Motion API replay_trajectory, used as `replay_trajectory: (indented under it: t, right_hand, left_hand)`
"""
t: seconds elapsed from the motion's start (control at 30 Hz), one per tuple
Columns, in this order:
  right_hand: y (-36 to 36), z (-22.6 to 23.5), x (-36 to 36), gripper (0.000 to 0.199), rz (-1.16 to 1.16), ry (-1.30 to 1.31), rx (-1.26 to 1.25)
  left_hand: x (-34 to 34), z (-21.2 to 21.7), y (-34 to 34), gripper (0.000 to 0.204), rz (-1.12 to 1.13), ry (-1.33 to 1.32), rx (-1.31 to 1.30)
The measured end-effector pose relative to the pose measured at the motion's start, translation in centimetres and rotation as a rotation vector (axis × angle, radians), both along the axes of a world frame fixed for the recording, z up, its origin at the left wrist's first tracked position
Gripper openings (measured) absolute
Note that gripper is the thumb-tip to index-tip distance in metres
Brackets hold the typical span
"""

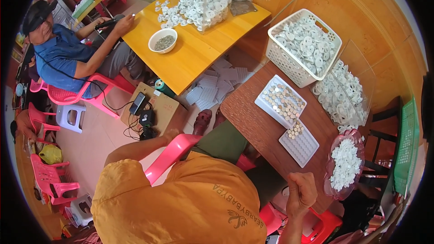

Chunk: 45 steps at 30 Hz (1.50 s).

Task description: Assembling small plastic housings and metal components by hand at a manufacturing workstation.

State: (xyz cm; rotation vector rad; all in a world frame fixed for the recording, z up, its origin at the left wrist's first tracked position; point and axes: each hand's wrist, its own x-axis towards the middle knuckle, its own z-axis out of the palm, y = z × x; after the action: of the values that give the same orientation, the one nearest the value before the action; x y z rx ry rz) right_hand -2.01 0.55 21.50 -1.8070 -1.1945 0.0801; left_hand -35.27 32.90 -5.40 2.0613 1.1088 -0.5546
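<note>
Right hand loosely clenched near the disc trays, left hand off by the armrest

Right hand [300,194] at the near edge of the brown table [251,122] — digits folded into a loose fist, thumb on top. No telling what, if anything, inside.

Just beyond it: pale ridged tray [300,149], set at an angle, small cluster of round metallic discs [295,131] at its far end. Next one out: white tray [271,108], butted against or overlapping the ridged one, can't tell which; many more discs spread over it. Right of the fist, near but apart: fluted pink plate [337,193], heaped with small white pieces [346,165].

Left hand [170,136] well away from the discs, beside the pink armrest [167,158]. Fingers hidden at this angle — clenched or released, cannot tell.

Far end of the brown table: white slotted basket [287,63] full of white plastic parts [307,40]; beside it, white ring-shaped parts [337,90] heaped by a clear panel [360,65].

On the yellow table [194,58]: big heap of white parts [205,9], white bowl [163,51] of small grey bits [165,42]. Seated at its left: co-worker [68,58] in blue shirt and dark cap, holding a dark tool [108,22].

On the floor: scattered pale sheets [214,86], plus cardboard box [167,113] topped with black electronics [145,117].
</note>
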Motion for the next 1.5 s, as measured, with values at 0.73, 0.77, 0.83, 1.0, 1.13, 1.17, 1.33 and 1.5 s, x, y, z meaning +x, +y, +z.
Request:
replay_trajectory:
  t: [0.73,0.77,0.83,1.0,1.13,1.17,1.33,1.5]
  right_hand:
    - [0.1,-2.3,-4.1,0.015,0.184,-0.039,0.006]
    - [0.3,-2.7,-4.3,0.015,0.186,-0.045,0.012]
    - [1.2,-2.7,-5.0,0.015,0.275,-0.017,0.005]
    - [3.6,-1.9,-6.7,0.019,0.497,-0.024,-0.006]
    - [4.3,-2.3,-8.1,0.020,0.516,-0.008,-0.012]
    - [4.5,-2.3,-8.4,0.021,0.529,-0.012,-0.031]
    - [4.6,-2.0,-9.1,0.022,0.564,-0.043,-0.078]
    - [4.0,-4.3,-8.5,0.021,0.579,-0.102,-0.067]
  left_hand:
    - [-7.5,5.7,8.7,0.015,0.590,-0.249,0.154]
    - [-3.8,8.0,5.1,0.015,0.606,-0.213,0.168]
    - [-1.8,7.1,-0.8,0.021,0.590,-0.394,0.084]
    - [-0.3,1.5,-4.9,0.012,0.717,-0.565,-0.179]
    - [0.0,1.5,-4.7,0.013,0.676,-0.747,-0.215]
    - [0.1,3.8,-4.9,0.019,0.627,-0.548,-0.193]
    - [0.7,5.6,-5.9,0.030,0.674,-0.409,-0.282]
    - [1.7,10.0,-5.3,0.039,0.458,-0.285,-0.233]
